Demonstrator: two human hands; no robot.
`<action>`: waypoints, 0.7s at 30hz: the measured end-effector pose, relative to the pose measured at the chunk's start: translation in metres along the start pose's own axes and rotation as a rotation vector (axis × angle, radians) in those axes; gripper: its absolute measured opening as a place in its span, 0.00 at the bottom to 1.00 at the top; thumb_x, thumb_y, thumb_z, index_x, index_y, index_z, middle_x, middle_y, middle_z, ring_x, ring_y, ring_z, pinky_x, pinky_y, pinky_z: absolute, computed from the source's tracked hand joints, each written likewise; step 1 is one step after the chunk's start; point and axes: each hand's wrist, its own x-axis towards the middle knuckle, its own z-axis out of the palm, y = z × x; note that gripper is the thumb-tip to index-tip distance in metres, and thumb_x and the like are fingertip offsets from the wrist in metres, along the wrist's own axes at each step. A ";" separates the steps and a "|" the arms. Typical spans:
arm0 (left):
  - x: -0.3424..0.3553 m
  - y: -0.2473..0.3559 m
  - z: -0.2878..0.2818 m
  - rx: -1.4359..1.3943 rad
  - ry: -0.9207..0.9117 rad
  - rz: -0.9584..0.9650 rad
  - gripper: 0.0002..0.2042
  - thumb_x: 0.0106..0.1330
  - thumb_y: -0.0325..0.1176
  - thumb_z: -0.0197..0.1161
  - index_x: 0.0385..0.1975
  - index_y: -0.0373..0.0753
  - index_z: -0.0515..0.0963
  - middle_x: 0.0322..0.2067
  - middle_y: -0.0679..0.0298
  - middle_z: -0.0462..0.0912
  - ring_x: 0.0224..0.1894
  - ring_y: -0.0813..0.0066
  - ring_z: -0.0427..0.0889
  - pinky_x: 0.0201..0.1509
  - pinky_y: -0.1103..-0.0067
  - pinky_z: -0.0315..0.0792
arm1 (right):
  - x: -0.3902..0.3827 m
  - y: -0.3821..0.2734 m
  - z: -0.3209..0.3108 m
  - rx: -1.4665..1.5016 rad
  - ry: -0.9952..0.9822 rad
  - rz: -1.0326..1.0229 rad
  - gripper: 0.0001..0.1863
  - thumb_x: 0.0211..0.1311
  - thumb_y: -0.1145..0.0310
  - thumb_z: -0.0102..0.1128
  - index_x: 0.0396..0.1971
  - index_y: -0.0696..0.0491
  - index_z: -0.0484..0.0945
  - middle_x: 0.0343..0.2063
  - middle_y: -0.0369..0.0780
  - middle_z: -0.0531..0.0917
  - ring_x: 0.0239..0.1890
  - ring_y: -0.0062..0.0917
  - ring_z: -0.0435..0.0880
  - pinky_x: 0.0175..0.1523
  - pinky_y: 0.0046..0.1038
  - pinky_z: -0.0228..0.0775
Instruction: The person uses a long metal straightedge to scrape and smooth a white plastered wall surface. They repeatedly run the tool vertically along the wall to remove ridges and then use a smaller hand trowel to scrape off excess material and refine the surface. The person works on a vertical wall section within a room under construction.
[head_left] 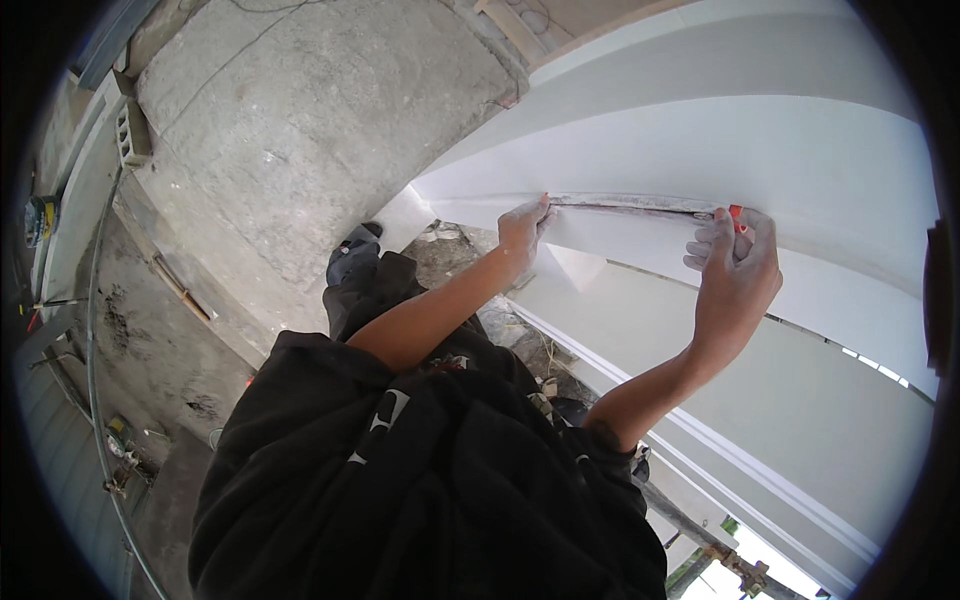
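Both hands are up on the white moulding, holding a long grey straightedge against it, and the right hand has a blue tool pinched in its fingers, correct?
Not quite: in the head view the tool in the right hand is red-orange, not blue. The left hand does press the straightedge against the white moulding.

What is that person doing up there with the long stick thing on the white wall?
A person in a black top is pressing a long, thin straight bar flat against a white panel. The left hand holds down the bar's left end. The right hand is at the right end, gripping a small red tool against the bar. Far below lies a grey concrete floor, and one dark shoe shows beneath the arms.
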 end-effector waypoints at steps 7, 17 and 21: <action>-0.005 0.001 0.016 0.060 0.126 -0.121 0.17 0.72 0.40 0.61 0.48 0.30 0.76 0.42 0.56 0.79 0.40 0.67 0.82 0.54 0.78 0.81 | -0.002 0.005 0.004 0.008 -0.018 -0.010 0.09 0.69 0.76 0.54 0.41 0.67 0.79 0.25 0.47 0.86 0.23 0.26 0.86 0.31 0.27 0.80; -0.008 0.010 0.017 -0.009 -0.057 -0.097 0.18 0.75 0.44 0.57 0.45 0.32 0.71 0.38 0.55 0.80 0.39 0.68 0.83 0.48 0.75 0.83 | -0.012 0.020 0.032 0.135 -0.030 0.031 0.09 0.68 0.78 0.54 0.40 0.68 0.79 0.23 0.47 0.84 0.23 0.27 0.86 0.31 0.27 0.78; 0.025 -0.004 -0.013 0.123 -0.057 -0.076 0.15 0.76 0.44 0.54 0.42 0.36 0.71 0.30 0.60 0.80 0.30 0.75 0.81 0.37 0.81 0.78 | -0.020 0.034 0.058 0.119 -0.004 -0.019 0.07 0.67 0.78 0.55 0.36 0.68 0.78 0.20 0.47 0.82 0.19 0.26 0.82 0.28 0.27 0.72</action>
